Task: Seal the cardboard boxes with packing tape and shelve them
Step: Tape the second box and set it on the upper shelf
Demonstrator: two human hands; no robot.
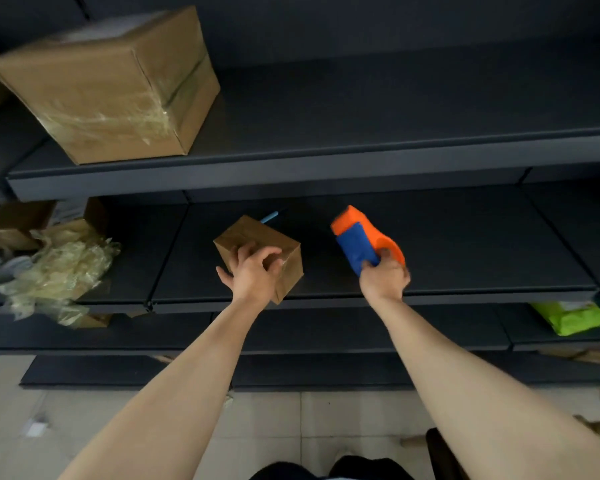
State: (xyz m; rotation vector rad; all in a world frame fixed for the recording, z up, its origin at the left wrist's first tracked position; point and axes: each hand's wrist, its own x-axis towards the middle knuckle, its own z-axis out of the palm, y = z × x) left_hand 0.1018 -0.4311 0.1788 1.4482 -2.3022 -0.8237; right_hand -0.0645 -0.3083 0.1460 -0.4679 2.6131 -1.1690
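Head view, small box [257,242] under left hand [253,271] fingers [245,252]

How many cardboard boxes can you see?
3 for sure: a big box on the upper shelf, a small box under the left hand, an open box far left by crumpled tape. More may hide at the left edge.

One large box [108,88], one small box [245,233], one tape dispenser [359,233], two hands [253,273] [385,280].

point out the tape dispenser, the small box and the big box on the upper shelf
tape dispenser [355,249], head view, on its blue body
small box [253,233], head view, on its top face
big box [111,98], head view, on its taped front face
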